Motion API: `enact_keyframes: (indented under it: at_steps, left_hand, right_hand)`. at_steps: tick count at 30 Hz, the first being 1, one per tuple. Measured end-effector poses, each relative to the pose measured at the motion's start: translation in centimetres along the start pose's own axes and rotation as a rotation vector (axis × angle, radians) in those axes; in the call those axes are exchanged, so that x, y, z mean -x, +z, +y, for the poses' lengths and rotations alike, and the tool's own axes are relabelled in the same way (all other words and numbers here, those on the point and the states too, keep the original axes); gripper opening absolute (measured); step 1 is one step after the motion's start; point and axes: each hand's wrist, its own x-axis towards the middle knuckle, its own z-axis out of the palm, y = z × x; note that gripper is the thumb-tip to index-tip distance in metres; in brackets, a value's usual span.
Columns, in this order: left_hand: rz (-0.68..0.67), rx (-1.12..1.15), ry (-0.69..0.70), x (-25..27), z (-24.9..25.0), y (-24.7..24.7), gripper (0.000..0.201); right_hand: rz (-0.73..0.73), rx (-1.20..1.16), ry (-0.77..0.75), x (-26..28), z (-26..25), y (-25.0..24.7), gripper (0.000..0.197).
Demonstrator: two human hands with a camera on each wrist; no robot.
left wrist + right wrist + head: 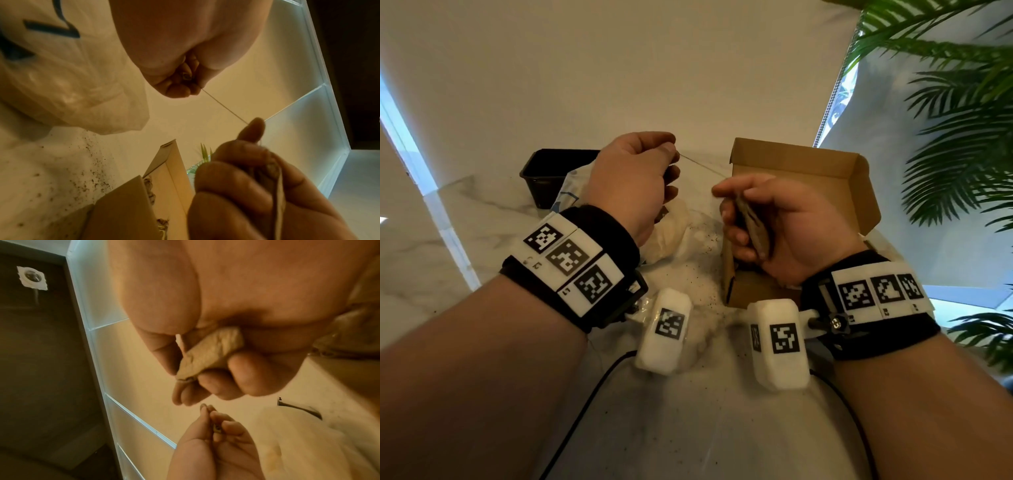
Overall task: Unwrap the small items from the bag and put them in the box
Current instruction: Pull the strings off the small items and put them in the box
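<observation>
My right hand grips a small flat brownish packet above the left edge of the open cardboard box; in the right wrist view the packet lies wrinkled between thumb and fingers. My left hand is raised to the left of it and pinches a thin thread that runs taut to the right hand's fingertip. The left wrist view shows the thread stretched between both hands. A crumpled clear plastic bag lies on the marble table under the left hand.
A black plastic tub stands at the back left, behind the bag. Dark crumbs are scattered on the table between bag and box. Palm fronds hang at the right. Two black cables run toward me.
</observation>
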Motion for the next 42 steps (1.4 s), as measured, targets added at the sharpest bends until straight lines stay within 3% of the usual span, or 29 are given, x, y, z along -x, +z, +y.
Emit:
enact_keyframes:
  at_steps: [6,11,14,22,29,38,42]
  left_hand:
    - [-0.288,-0.239,-0.066,0.8,-0.4,0.3,0.01]
    - [-0.512,-0.34,-0.103,1.5,-0.3,0.5,0.01]
    - [-0.579,-0.348,-0.131,1.7,-0.1,0.6,0.01]
    - [-0.435,-0.306,-0.115,1.3,-0.4,0.6,0.015]
    - [-0.324,-0.3,-0.094,0.9,-0.5,0.5,0.006]
    - [-0.325,-0.343,-0.106,1.0,-0.5,0.4,0.003]
    - [-0.392,-0.47,-0.072,1.4,-0.2,0.3,0.005]
  right_hand:
    - [0.203,-0.126,-0.206,-0.6,-0.5,-0.1,0.037]
    - [0.423,-0.154,-0.245,-0.9,-0.7,-0.2,0.031]
    - [0.508,-0.194,-0.255,-1.0,-0.6,-0.3,0.028]
    - [0.563,-0.202,-0.25,-1.2,-0.5,-0.4,0.024]
    - [0.545,-0.201,-0.238,-1.3,-0.4,-0.6,0.027]
    - [0.549,-0.205,-0.252,-1.3,-0.5,-0.7,0.026]
    - [0.588,-0.21,-0.253,-1.2,-0.4,-0.8,0.025]
